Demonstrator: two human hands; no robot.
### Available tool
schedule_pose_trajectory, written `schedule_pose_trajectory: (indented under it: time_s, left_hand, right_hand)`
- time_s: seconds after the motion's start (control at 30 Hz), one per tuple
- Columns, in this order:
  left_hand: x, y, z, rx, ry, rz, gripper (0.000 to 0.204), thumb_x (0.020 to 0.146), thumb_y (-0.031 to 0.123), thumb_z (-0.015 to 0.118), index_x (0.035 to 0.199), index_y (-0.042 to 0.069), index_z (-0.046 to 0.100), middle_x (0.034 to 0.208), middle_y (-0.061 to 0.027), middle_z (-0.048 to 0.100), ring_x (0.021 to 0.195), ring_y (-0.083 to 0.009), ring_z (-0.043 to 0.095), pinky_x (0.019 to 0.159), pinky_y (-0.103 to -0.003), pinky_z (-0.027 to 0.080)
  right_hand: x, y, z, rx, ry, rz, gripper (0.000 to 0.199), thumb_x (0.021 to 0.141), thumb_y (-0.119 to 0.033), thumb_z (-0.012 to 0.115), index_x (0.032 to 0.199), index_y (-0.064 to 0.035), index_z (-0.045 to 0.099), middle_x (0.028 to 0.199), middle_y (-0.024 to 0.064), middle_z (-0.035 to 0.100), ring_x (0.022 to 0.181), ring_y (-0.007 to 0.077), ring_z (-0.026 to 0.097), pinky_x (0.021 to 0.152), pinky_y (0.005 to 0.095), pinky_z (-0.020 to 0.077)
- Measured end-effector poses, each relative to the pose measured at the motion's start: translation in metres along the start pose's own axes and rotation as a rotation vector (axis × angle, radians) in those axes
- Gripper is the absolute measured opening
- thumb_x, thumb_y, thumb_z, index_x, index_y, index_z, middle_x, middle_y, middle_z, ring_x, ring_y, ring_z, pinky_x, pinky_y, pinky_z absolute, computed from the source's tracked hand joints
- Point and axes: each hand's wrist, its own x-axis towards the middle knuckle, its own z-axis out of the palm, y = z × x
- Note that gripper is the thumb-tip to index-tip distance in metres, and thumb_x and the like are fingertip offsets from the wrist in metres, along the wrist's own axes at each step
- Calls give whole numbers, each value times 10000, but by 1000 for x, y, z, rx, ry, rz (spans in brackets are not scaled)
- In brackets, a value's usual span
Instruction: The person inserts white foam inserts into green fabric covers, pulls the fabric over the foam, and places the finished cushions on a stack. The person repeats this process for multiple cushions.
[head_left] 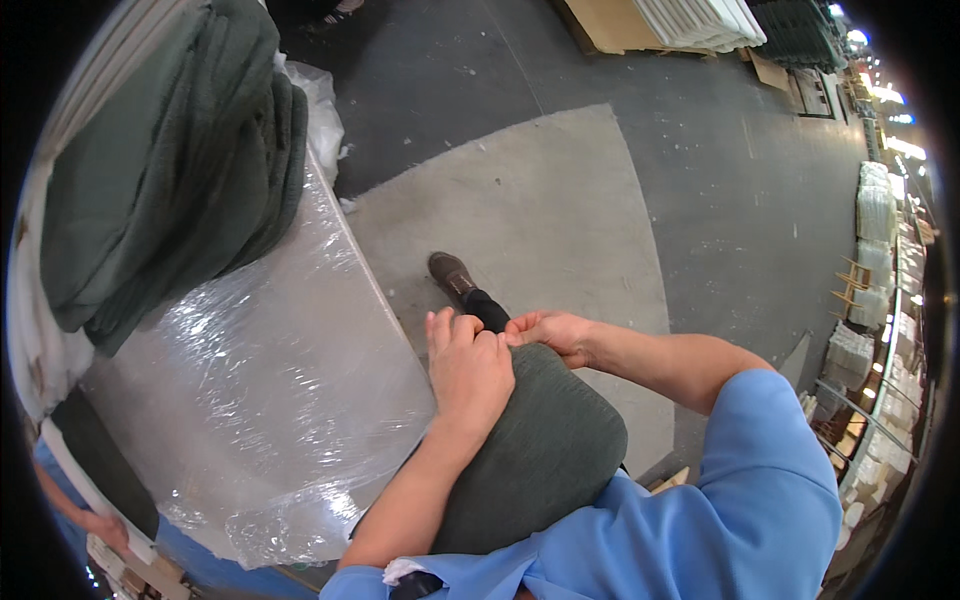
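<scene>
A dark green padded cushion (545,440), fabric-covered with rounded corners, leans against my front. My left hand (470,368) lies along its far left edge, the fingers bent around the corner there. Close beside it, my right hand (552,335) pinches the cushion's far edge between thumb and fingers. Both sets of fingertips nearly meet at that corner. Whatever small piece of fabric or seam sits between them is hidden.
At my left stands a table (290,370) covered in shiny clear plastic wrap. Folded dark green fabric (170,170) is heaped on its far end. Another person's arm (95,522) shows at the lower left. White panels (695,22) are stacked on cardboard at the far right.
</scene>
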Motion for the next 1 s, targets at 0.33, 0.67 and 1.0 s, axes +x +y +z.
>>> schedule_pose_trajectory:
  time_s: [0.33,0.67,1.0]
  left_hand:
    - [-24,-33,-19,90,-58,114,208,905,189,756,843,-9,735,1018,-142,685,1382,-461,511,1215,-614,326]
    - [-46,-29,-16,210,-45,64,223,929,250,744,863,36,744,1009,-102,710,1372,-397,553,1253,-569,284]
    - [-25,2,-48,43,-86,-30,304,1038,229,596,1238,19,686,1304,-191,684,1366,-416,559,1251,-563,294]
  right_hand:
    - [42,-28,12,-309,-101,364,128,998,-150,740,917,-83,666,838,-3,692,719,114,670,600,289,552]
    - [71,-24,21,-504,-177,559,59,991,-93,701,944,-96,665,870,-1,697,754,127,682,650,332,578]
    - [-11,15,4,109,39,-299,600,1145,-553,324,1410,-73,566,1267,79,675,1196,225,627,1052,407,497]
